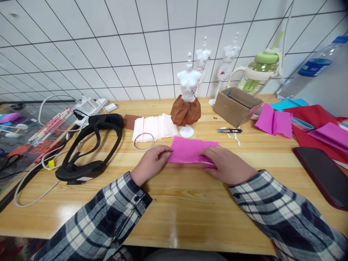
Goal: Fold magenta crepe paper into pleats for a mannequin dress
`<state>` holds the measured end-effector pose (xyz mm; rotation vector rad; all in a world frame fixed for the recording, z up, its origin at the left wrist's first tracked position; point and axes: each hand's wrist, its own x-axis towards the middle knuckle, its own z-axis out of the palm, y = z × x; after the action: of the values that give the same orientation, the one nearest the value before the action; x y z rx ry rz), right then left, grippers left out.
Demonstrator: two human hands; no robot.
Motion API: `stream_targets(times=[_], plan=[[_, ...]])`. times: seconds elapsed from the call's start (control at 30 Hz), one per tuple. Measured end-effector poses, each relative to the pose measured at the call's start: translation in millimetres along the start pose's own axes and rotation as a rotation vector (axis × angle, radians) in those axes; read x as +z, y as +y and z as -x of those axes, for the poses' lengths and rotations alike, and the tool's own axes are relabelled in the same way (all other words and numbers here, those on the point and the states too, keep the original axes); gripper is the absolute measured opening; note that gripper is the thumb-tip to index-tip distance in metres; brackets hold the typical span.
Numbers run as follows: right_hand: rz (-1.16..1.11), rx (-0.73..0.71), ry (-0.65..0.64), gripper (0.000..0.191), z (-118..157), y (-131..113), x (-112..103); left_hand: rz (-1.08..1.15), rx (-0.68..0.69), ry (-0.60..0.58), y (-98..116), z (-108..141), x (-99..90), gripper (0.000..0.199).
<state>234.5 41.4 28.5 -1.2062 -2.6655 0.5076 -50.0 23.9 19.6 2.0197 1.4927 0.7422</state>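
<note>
A bright pink crepe paper sheet [185,150] lies on the wooden table in front of me. My left hand [152,161] pinches its left edge between thumb and fingers. At the other end, my right hand [225,163] grips the lower right corner, where the paper folds over and a thin whitish strip [208,163] shows. Just behind the sheet stands a small white dress form [188,81] wearing a puffy brown skirt [186,110]. Pale pink pleated paper [154,127] and a metal ring [143,141] lie to the left of it.
Black thread snips [230,130] rest beside white scraps. Behind them are a cardboard box [235,107], two more dress forms, a green-lidded jug [261,72] and a water bottle [312,69]. A phone [323,175] lies right, a black headset [92,148] and cables left.
</note>
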Motion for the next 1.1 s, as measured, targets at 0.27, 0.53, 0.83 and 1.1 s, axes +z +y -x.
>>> stream_targets(times=[0.27,0.53,0.83,1.1], plan=[[0.0,0.008,-0.005,0.038,1.2,-2.5,-4.9,-0.214,0.31,-0.186,15.5,3.2,-2.1,0.042],[0.018,0.065,-0.098,0.022,3.2,4.3,-6.2,-0.292,0.277,-0.213,18.9,1.2,8.9,0.028],[-0.004,0.072,0.036,0.032,1.1,-6.5,-2.6,-0.273,0.266,-0.176,19.4,-2.3,11.8,0.018],[-0.124,0.095,-0.05,0.017,-2.9,-1.6,-0.7,-0.209,0.187,-0.134,14.2,0.0,8.4,0.018]])
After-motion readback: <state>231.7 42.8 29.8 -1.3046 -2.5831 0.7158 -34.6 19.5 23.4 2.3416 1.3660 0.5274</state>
